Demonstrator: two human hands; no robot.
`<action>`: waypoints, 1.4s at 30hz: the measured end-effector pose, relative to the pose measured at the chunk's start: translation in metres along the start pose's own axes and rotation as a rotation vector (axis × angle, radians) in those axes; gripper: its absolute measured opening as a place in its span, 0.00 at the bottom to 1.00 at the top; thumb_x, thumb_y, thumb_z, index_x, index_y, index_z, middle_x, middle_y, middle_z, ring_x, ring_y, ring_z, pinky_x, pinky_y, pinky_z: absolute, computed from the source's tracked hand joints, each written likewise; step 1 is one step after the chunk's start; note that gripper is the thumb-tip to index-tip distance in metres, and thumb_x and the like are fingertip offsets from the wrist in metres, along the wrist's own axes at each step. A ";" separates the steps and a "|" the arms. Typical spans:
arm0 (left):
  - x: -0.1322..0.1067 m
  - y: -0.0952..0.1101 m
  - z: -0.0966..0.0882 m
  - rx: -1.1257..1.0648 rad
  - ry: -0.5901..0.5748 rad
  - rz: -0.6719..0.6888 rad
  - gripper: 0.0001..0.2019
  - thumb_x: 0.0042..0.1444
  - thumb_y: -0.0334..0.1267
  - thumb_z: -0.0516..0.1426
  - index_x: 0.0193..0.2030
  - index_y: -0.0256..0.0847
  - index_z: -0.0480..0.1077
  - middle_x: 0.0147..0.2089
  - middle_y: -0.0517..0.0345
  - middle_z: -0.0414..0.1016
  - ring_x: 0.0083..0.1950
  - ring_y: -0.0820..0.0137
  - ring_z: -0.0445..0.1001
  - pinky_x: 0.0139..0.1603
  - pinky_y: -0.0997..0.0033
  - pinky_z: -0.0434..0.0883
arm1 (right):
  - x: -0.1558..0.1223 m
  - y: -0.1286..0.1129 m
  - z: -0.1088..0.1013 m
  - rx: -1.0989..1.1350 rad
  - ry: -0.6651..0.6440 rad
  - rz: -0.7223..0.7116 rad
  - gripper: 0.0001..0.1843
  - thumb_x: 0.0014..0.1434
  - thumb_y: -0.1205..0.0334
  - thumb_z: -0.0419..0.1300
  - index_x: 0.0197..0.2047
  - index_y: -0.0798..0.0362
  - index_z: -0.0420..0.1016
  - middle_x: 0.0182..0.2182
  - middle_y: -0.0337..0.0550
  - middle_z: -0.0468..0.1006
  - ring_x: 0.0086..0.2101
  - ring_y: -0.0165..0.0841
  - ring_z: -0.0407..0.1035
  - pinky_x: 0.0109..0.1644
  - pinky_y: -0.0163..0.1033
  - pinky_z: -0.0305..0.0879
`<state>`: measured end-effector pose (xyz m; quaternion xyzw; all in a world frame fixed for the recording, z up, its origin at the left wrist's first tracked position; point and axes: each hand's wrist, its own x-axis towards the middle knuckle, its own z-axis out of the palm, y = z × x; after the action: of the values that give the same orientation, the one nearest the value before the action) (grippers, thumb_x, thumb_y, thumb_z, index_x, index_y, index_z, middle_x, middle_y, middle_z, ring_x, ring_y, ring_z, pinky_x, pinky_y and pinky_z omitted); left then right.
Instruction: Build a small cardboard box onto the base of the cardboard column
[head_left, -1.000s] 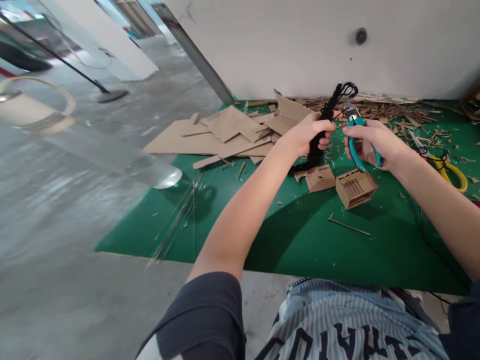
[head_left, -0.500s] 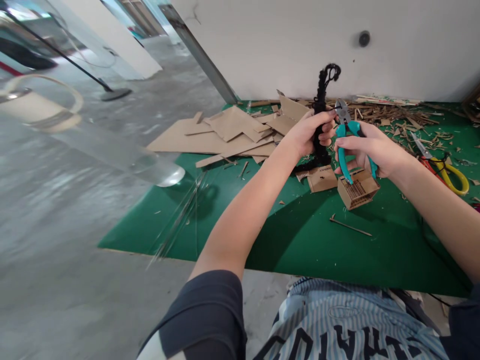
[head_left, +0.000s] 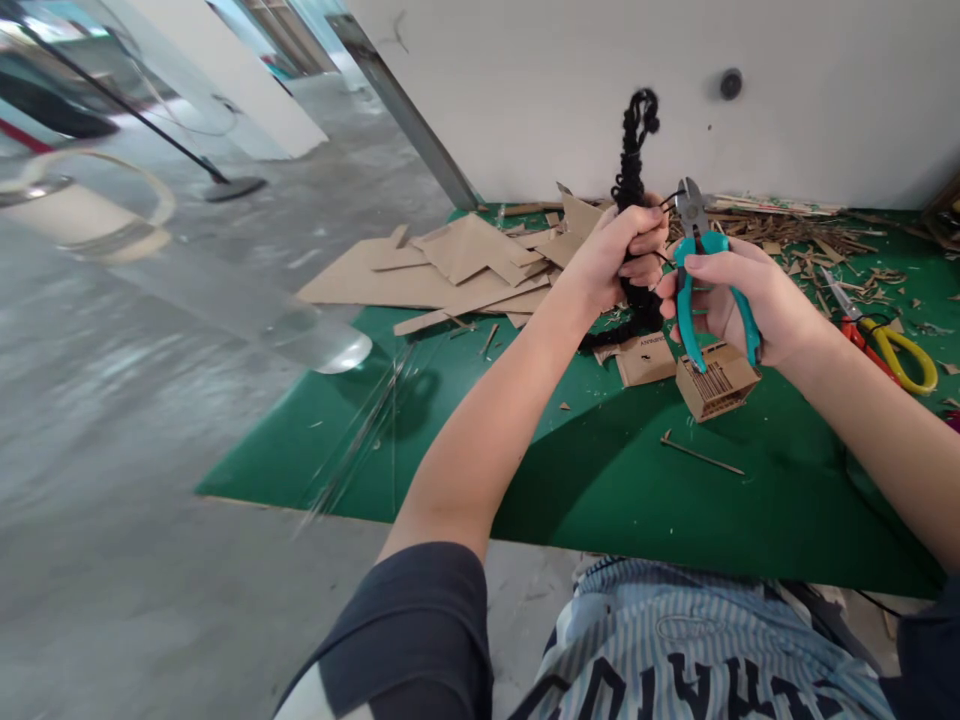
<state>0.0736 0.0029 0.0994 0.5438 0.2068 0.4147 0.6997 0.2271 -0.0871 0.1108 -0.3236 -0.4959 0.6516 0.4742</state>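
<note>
A bundle of black fuzzy cord (head_left: 632,145) stands upright in my left hand (head_left: 626,250), its looped top above the fingers and its tail hanging toward the table. Thin black strands stick out from my left fingertips toward the jaws of the diagonal cutting pliers (head_left: 691,215). My right hand (head_left: 750,295) is wrapped round the turquoise handles, which are spread apart. Whether a strand lies between the jaws, I cannot tell. Below the pliers a small cardboard block (head_left: 716,383) sits on the table, beside a flat printed cardboard piece (head_left: 645,360).
Cardboard sheets (head_left: 420,270) lie left of my hands on the green table (head_left: 600,480). Scissors (head_left: 896,350) with yellow and red handles rest at the right. Cardboard scraps (head_left: 787,230) cover the back right by the white wall. A thin stick (head_left: 703,455) lies in front.
My left hand has shifted slightly left, the cord bundle rising and moving left with it. The pliers have tipped more upright, and more black strand shows between the hands.
</note>
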 end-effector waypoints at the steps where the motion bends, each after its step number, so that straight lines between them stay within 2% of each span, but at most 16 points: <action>1: -0.001 0.002 0.001 -0.002 -0.003 0.021 0.18 0.69 0.35 0.51 0.25 0.41 0.56 0.20 0.70 0.45 0.15 0.84 0.39 0.17 0.75 0.41 | -0.001 -0.002 0.002 0.004 -0.003 -0.008 0.10 0.56 0.55 0.67 0.35 0.51 0.73 0.33 0.42 0.77 0.32 0.32 0.74 0.33 0.40 0.76; 5: -0.002 0.007 0.005 0.133 0.169 0.095 0.21 0.67 0.46 0.60 0.26 0.42 0.57 0.20 0.70 0.43 0.17 0.83 0.42 0.18 0.75 0.46 | -0.006 -0.009 0.009 0.040 -0.021 0.031 0.09 0.63 0.57 0.59 0.33 0.51 0.75 0.33 0.42 0.77 0.33 0.31 0.74 0.34 0.39 0.75; 8: -0.003 0.008 0.006 0.228 0.196 0.269 0.20 0.65 0.40 0.60 0.25 0.43 0.57 0.20 0.69 0.46 0.18 0.82 0.44 0.19 0.75 0.47 | -0.008 -0.011 0.014 0.120 -0.019 0.072 0.12 0.65 0.62 0.52 0.32 0.51 0.73 0.33 0.43 0.78 0.35 0.33 0.75 0.37 0.41 0.75; 11: -0.008 0.012 0.009 0.347 0.199 0.371 0.18 0.65 0.35 0.59 0.24 0.43 0.59 0.20 0.67 0.51 0.20 0.79 0.49 0.21 0.74 0.49 | -0.009 -0.011 0.018 0.192 -0.005 0.079 0.10 0.63 0.62 0.50 0.33 0.51 0.71 0.30 0.44 0.77 0.35 0.35 0.75 0.37 0.42 0.75; 13: -0.012 0.017 0.012 0.486 0.260 0.388 0.20 0.64 0.33 0.61 0.23 0.41 0.59 0.21 0.65 0.54 0.23 0.79 0.54 0.25 0.74 0.53 | -0.007 -0.010 0.018 0.215 -0.015 0.061 0.09 0.61 0.56 0.53 0.34 0.50 0.69 0.29 0.45 0.75 0.34 0.37 0.75 0.36 0.42 0.75; 15: -0.018 0.021 0.014 0.587 0.339 0.360 0.21 0.64 0.32 0.62 0.21 0.39 0.59 0.23 0.64 0.54 0.26 0.78 0.57 0.29 0.75 0.55 | -0.004 -0.009 0.019 0.212 -0.015 0.064 0.12 0.61 0.50 0.53 0.35 0.50 0.69 0.28 0.45 0.73 0.34 0.37 0.74 0.35 0.43 0.75; 18: -0.025 0.022 0.010 0.601 0.427 0.265 0.21 0.60 0.34 0.66 0.21 0.37 0.61 0.26 0.63 0.54 0.29 0.77 0.59 0.31 0.76 0.57 | 0.001 -0.005 0.020 0.169 0.019 0.121 0.16 0.63 0.46 0.52 0.36 0.49 0.70 0.27 0.44 0.72 0.33 0.37 0.73 0.34 0.41 0.74; 20: -0.030 0.019 0.002 0.620 0.432 0.245 0.21 0.58 0.34 0.67 0.20 0.38 0.61 0.26 0.62 0.55 0.29 0.77 0.58 0.31 0.75 0.57 | 0.005 0.000 0.020 0.157 0.027 0.154 0.17 0.64 0.44 0.52 0.36 0.49 0.70 0.26 0.43 0.72 0.33 0.36 0.73 0.34 0.40 0.73; 24: -0.034 0.007 -0.011 0.731 0.367 0.332 0.22 0.62 0.33 0.62 0.19 0.39 0.59 0.23 0.62 0.55 0.27 0.76 0.53 0.28 0.74 0.53 | 0.012 0.014 0.019 0.197 -0.005 0.179 0.21 0.64 0.39 0.53 0.36 0.49 0.71 0.27 0.43 0.72 0.32 0.35 0.73 0.32 0.38 0.72; 26: -0.032 0.000 -0.015 0.757 0.356 0.331 0.23 0.63 0.33 0.61 0.19 0.39 0.58 0.22 0.63 0.54 0.26 0.77 0.52 0.27 0.73 0.52 | 0.017 0.022 0.016 0.212 0.004 0.182 0.24 0.64 0.36 0.55 0.35 0.50 0.71 0.27 0.43 0.73 0.32 0.34 0.73 0.31 0.37 0.71; 29: -0.025 -0.014 -0.018 0.703 0.369 0.285 0.23 0.61 0.32 0.62 0.18 0.39 0.57 0.21 0.64 0.54 0.25 0.78 0.54 0.27 0.73 0.52 | 0.024 0.032 0.011 0.217 0.036 0.193 0.24 0.63 0.36 0.58 0.35 0.50 0.70 0.29 0.41 0.73 0.30 0.31 0.71 0.29 0.35 0.70; 32: -0.018 -0.028 -0.019 0.503 0.413 0.236 0.24 0.58 0.34 0.64 0.20 0.41 0.53 0.21 0.66 0.52 0.23 0.79 0.52 0.25 0.72 0.51 | 0.028 0.038 0.009 0.197 0.044 0.207 0.22 0.62 0.39 0.64 0.35 0.50 0.68 0.27 0.38 0.72 0.27 0.29 0.67 0.28 0.35 0.68; 34: -0.014 -0.035 -0.020 0.336 0.448 0.189 0.26 0.58 0.39 0.64 0.20 0.42 0.50 0.20 0.67 0.47 0.21 0.80 0.47 0.23 0.70 0.46 | 0.028 0.041 0.010 0.200 0.043 0.196 0.22 0.59 0.40 0.67 0.35 0.50 0.67 0.26 0.36 0.70 0.25 0.28 0.66 0.27 0.35 0.67; 38: -0.011 -0.033 -0.026 0.176 0.437 0.169 0.28 0.57 0.47 0.65 0.21 0.43 0.48 0.20 0.67 0.39 0.23 0.78 0.38 0.23 0.68 0.40 | 0.022 0.043 0.015 0.225 0.019 0.196 0.20 0.58 0.45 0.70 0.36 0.50 0.68 0.26 0.35 0.70 0.25 0.27 0.65 0.27 0.35 0.66; 42: -0.010 -0.025 -0.034 0.213 0.464 0.212 0.28 0.54 0.44 0.67 0.24 0.44 0.48 0.22 0.68 0.39 0.23 0.80 0.39 0.24 0.69 0.42 | 0.017 0.044 0.018 0.212 -0.006 0.212 0.19 0.57 0.48 0.71 0.36 0.51 0.69 0.25 0.35 0.71 0.24 0.26 0.65 0.26 0.34 0.66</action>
<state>0.0518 0.0131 0.0632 0.5234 0.3459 0.5748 0.5254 0.1918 -0.0795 0.0751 -0.3201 -0.3887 0.7478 0.4326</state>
